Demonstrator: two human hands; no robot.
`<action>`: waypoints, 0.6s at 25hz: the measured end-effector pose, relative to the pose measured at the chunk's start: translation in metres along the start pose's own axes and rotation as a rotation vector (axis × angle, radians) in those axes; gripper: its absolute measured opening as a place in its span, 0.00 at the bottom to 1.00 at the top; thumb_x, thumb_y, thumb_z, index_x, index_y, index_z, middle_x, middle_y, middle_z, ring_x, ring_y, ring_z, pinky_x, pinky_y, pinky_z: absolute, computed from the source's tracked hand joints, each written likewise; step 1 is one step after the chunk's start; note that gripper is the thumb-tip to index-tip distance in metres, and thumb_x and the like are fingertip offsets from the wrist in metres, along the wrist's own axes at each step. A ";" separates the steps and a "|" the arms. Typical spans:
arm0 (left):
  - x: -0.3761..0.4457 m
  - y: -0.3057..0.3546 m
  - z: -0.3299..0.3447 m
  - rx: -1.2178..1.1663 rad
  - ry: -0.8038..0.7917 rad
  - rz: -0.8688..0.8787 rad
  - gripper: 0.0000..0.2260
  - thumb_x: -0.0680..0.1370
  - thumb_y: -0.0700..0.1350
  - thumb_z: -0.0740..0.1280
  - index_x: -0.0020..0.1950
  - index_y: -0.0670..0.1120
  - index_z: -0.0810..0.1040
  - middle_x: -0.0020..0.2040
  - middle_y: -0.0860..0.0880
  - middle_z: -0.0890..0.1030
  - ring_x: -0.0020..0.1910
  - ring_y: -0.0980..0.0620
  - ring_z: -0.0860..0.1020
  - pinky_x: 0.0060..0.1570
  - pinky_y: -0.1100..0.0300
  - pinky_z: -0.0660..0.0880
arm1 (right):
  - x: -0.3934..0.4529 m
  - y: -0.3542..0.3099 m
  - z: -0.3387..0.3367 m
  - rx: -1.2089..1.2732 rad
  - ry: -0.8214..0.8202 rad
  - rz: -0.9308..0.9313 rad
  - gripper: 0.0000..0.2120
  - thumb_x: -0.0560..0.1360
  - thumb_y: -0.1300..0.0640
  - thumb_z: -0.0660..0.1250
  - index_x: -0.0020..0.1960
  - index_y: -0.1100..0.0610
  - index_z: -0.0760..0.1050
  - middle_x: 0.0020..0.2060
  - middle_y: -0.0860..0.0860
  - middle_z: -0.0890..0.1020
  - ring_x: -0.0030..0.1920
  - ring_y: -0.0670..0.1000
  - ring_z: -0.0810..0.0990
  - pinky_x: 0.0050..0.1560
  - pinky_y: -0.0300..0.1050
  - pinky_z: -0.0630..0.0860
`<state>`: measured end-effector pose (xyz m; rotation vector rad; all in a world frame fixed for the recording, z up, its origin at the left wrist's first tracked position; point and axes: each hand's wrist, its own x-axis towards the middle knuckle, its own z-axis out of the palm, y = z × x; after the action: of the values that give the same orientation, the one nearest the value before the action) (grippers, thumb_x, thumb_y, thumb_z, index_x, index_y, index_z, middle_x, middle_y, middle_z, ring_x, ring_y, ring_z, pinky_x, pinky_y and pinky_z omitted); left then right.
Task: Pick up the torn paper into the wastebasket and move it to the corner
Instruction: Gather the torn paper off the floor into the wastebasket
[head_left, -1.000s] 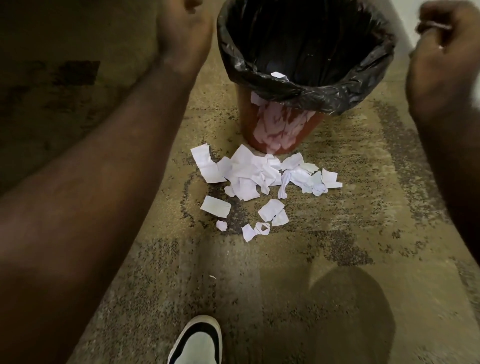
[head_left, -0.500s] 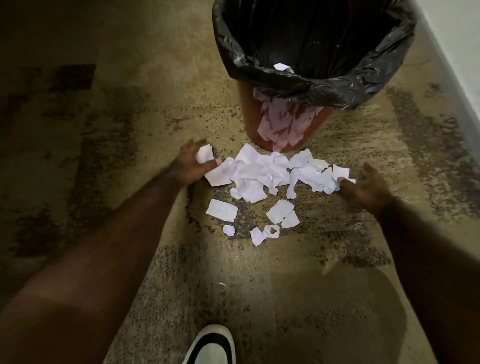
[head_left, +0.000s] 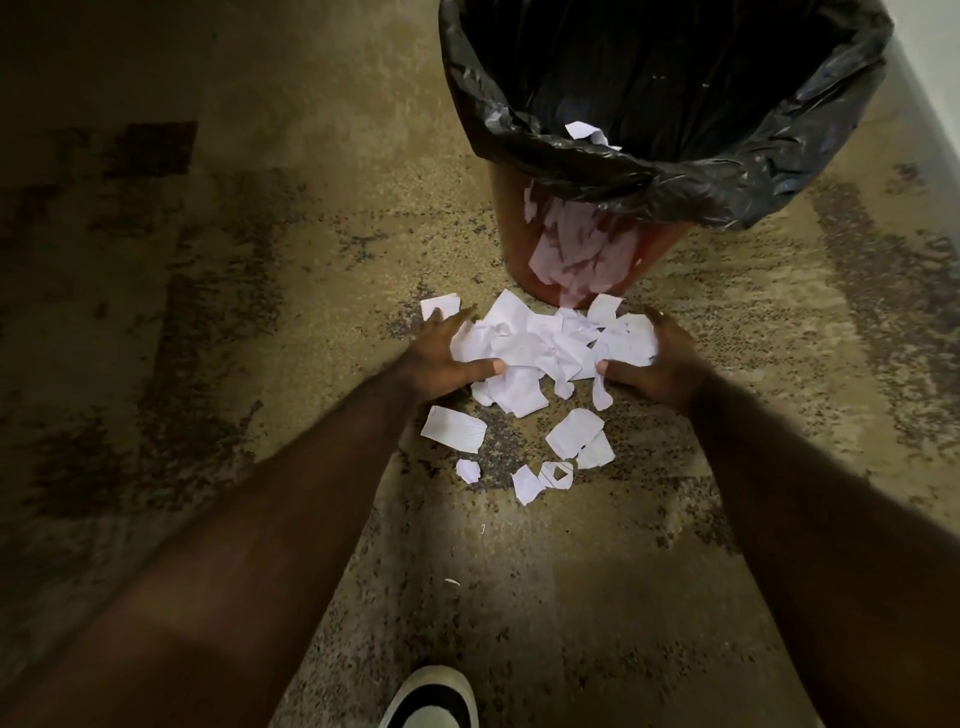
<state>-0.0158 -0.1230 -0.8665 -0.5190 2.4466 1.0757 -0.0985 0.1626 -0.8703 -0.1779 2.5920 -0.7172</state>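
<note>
Both hands are down on the carpet (head_left: 208, 312), one at each side of the main pile of torn paper (head_left: 545, 348), which lies just in front of the wastebasket (head_left: 519, 249). The left hand (head_left: 441, 358) cups the left edge of the pile, its fingers spread and curved round the scraps, with the thumb pressed against the near side. The right hand (head_left: 660, 364) mirrors it on the right edge, fingers wrapped round the far side and thumb touching the paper from the front. Neither hand is closed tight; they are part-curled against the pile, with the heap squeezed between them.

A single scrap (head_left: 439, 306) pokes out beyond the left fingers. Nearer the person, apart from the pile, lie several loose pieces: a larger rectangle (head_left: 453, 428) below the left wrist, a pair of overlapping pieces (head_left: 579, 439) below the right thumb, and a few small bits (head_left: 524, 480) closer still.

The wastebasket stands upright, reddish brown, with white marks on its side that look like a reflection of the paper. It is lined with a black bin bag (head_left: 779, 156) folded over the rim. One white scrap (head_left: 587, 132) rests inside against the near edge of the bag. A pale wall (head_left: 930, 78) runs along the upper right. The toe of a black and white shoe (head_left: 434, 699) shows at the bottom edge
</note>
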 end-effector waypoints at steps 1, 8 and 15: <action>0.000 0.002 0.002 0.009 -0.018 0.004 0.42 0.69 0.61 0.73 0.78 0.56 0.57 0.80 0.45 0.48 0.79 0.46 0.49 0.74 0.51 0.53 | 0.002 -0.004 0.002 -0.046 -0.010 -0.037 0.45 0.65 0.38 0.78 0.74 0.54 0.65 0.70 0.58 0.72 0.70 0.62 0.70 0.72 0.62 0.67; -0.009 0.007 0.024 0.041 -0.123 0.055 0.42 0.68 0.62 0.74 0.77 0.57 0.58 0.80 0.45 0.47 0.79 0.46 0.47 0.75 0.48 0.51 | -0.016 -0.038 0.031 -0.086 -0.197 -0.124 0.55 0.66 0.42 0.79 0.81 0.58 0.52 0.80 0.58 0.55 0.79 0.61 0.56 0.78 0.60 0.59; -0.037 0.012 0.051 0.003 -0.071 0.128 0.35 0.73 0.46 0.73 0.77 0.50 0.60 0.78 0.43 0.57 0.77 0.45 0.57 0.74 0.55 0.57 | -0.042 -0.046 0.066 0.085 -0.148 -0.175 0.47 0.66 0.46 0.77 0.77 0.64 0.62 0.74 0.61 0.68 0.75 0.61 0.65 0.76 0.57 0.63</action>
<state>0.0211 -0.0702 -0.8715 -0.3212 2.4455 1.1214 -0.0308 0.1026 -0.8806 -0.4193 2.4210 -0.8414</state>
